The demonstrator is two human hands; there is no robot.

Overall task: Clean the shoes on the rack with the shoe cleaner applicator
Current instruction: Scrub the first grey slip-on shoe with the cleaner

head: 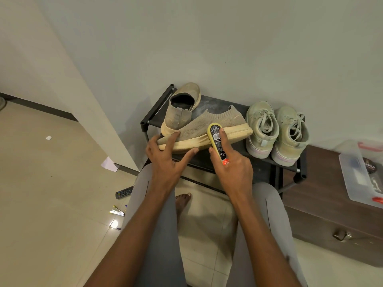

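Nearest the camera: two bare forearms reaching forward over grey-trousered knees, a bare foot (182,201) on the tiled floor (51,183) between them. Left hand (165,160) has fingers spread apart, fingertips and thumb pressing the toe end and sole of the knit slip-on shoe (205,129), steadying it. Right hand (232,168) has fingers clamped round the shoe cleaner applicator (217,139), thumb on one side and index finger along the other, yellow head up against the shoe's side just above the cream sole. That shoe lies lengthwise across the front of the black rack (261,162), toe to the left, tilted. Second slip-on shoe (182,106) behind it, heel toward camera, toe to the wall. Pair of pale lace-up sneakers (277,129) side by side on the rack's right end, heels forward. Right of the rack a brown cabinet (331,214) with a clear plastic box (360,172) on top. On the floor left: remote control (124,192), paper scraps (108,163). Plain wall (228,48) behind.
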